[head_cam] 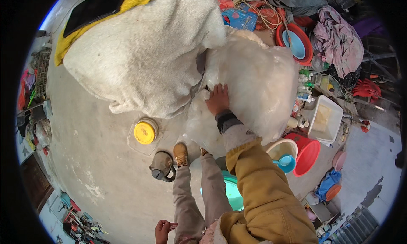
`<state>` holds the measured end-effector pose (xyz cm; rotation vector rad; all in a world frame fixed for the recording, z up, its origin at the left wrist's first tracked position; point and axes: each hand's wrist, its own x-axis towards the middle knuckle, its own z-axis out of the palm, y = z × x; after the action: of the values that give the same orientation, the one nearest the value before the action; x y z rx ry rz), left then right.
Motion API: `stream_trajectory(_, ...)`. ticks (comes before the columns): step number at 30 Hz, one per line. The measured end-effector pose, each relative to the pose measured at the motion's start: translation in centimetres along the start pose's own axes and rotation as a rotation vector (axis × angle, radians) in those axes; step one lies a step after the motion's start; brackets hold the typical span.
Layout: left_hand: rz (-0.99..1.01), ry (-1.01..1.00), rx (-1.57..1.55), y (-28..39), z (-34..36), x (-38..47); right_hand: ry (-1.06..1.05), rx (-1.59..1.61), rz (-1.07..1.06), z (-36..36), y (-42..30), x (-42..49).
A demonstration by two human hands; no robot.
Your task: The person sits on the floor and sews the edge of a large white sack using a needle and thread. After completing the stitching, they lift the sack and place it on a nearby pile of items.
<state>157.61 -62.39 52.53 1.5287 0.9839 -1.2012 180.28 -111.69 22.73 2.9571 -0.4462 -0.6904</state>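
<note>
Before me a large clear plastic sheet (251,81) covers a pale, bulky thing that I cannot make out. My right hand (218,99) lies on the plastic near its left edge, fingers apart, palm down. Left of it a white fleecy blanket (143,50) drapes over something hidden, with a yellow cloth (60,50) and a flat black panel (95,10) on top. Low in the view, beside my trouser leg, is my left hand (163,232), its fingers partly bent; whether it holds anything I cannot tell.
On the concrete floor stand a yellow-lidded tub (144,132), a kettle (162,167) near my shoe and a green basin (233,191) behind my legs. To the right are a red bucket (306,155), a cream basin (283,147), a white plastic tub (326,120) and several bottles.
</note>
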Motion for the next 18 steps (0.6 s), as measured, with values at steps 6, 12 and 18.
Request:
stream_trajectory(6, -0.019, -0.018, 0.046, 1.9, 3.2, 0.8, 0.071, 0.102, 0.008, 0.1, -1.4, 1.3)
stream_trajectory(12, -0.048, 0.001, 0.001, 1.6, 3.4, 1.8, 0.189, 0.177, 0.081, 3.3, -3.9, 4.1)
stream_trajectory(18, 0.022, -0.033, 0.105, 1.2, 3.0, 1.2, 0.072, 0.191, 0.219, 5.0, -5.8, 6.6)
